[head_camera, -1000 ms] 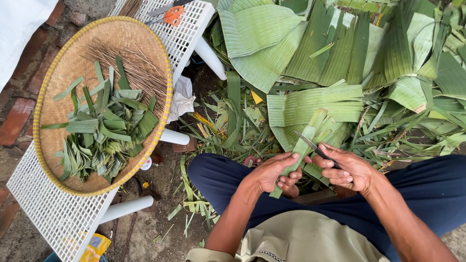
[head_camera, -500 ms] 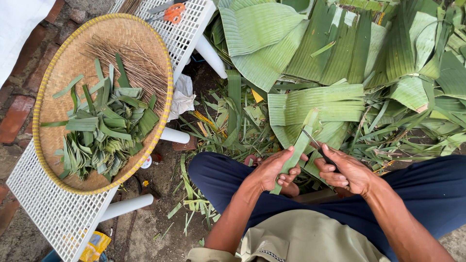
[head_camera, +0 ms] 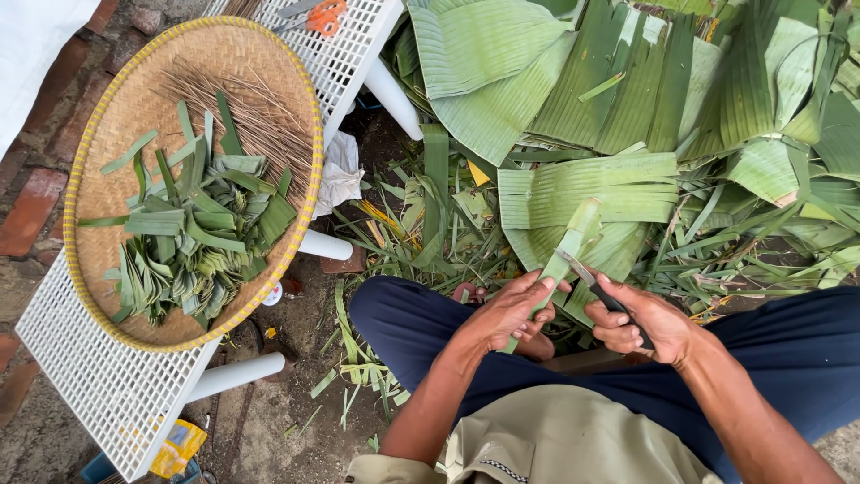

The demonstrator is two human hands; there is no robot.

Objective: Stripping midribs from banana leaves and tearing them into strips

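Leaf strip: long narrow green piece [head_camera: 564,260], tilted, its upper end pointing up and to the right over the spread leaves, its lower end running down through the left hand
Left hand: [head_camera: 511,314] fingers curled around the lower half of the leaf strip, thumb lying along its upper side, grasping it above the lap
Right hand: [head_camera: 640,323] clenched around a dark handle, knuckles up, just beside the left hand
Knife: [head_camera: 591,278] small blade sticking out of the right fist toward the upper left, its edge touching the leaf strip about midway along
Lap: dark blue trousers [head_camera: 806,358] on both sides of the hands, pale olive shirt [head_camera: 555,439] at the bottom edge
Banana leaves: big heap of broad ribbed green sheets [head_camera: 627,99] on the ground across the top right, one folded piece just behind the strip
Trimmings: thin green scraps [head_camera: 421,233] scattered on the dirt between the heap and the white table
Woven tray: round flat basket [head_camera: 116,116] with a yellow rim, on the white table at the left, well apart from the hands
Folded pieces: pile of cut green strips [head_camera: 193,233] in the tray's lower half
Sticks: bundle of thin brown slivers [head_camera: 251,116] in the tray's upper right
White table: perforated plastic top [head_camera: 107,394] with round legs
Scissors: orange-handled pair [head_camera: 313,13] on the table's far end
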